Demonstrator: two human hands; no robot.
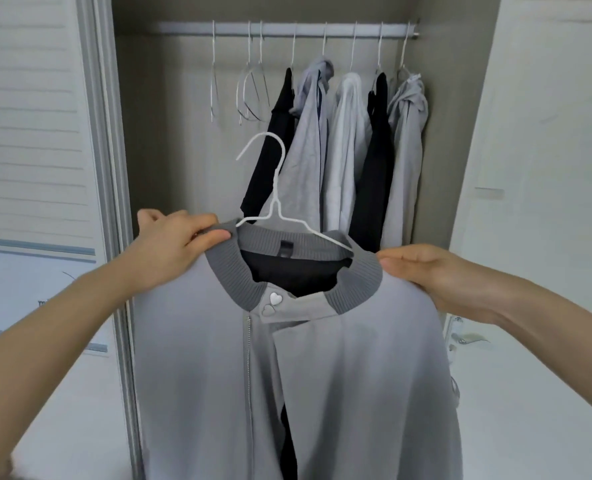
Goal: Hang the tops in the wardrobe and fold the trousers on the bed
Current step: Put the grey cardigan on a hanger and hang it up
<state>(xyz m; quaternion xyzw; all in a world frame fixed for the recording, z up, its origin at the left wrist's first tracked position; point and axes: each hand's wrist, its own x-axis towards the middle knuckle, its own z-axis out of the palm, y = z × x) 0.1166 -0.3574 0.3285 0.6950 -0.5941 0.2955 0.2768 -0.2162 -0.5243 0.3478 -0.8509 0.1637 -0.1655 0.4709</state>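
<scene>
Before an open wardrobe (pixel 436 133), a person holds up a light grey zip-front jacket (pixel 339 375) on a white wire hanger (pixel 276 188). The left hand (pixel 173 244) pinches the ribbed dark grey collar (pixel 228 268) at the jacket's left shoulder, thumb and fingers clamped on the knit. The right hand (pixel 436 275) grips the right shoulder, thumb on top of the cloth and the other fingers hidden behind it. The hanger's hook rises free above the collar, well below the rail. Two silver heart-shaped buttons (pixel 272 304) sit on the collar tab beside the zip.

Inside the wardrobe, a white rail (pixel 287 29) runs across the top between beige side walls. At the rail's left end hang three bare wire hangers (pixel 249 88). Toward its right end hang five tops close together: a black top (pixel 273 140), a grey top (pixel 310 133), a white top (pixel 344 150), another black top (pixel 374 161) and a pale grey hooded top (pixel 405 143) nearest the right wall.

A white slatted sliding door (pixel 31 133) stands at the left edge of the opening. A plain white door (pixel 543 168) with a metal handle (pixel 460 336) stands at the right.
</scene>
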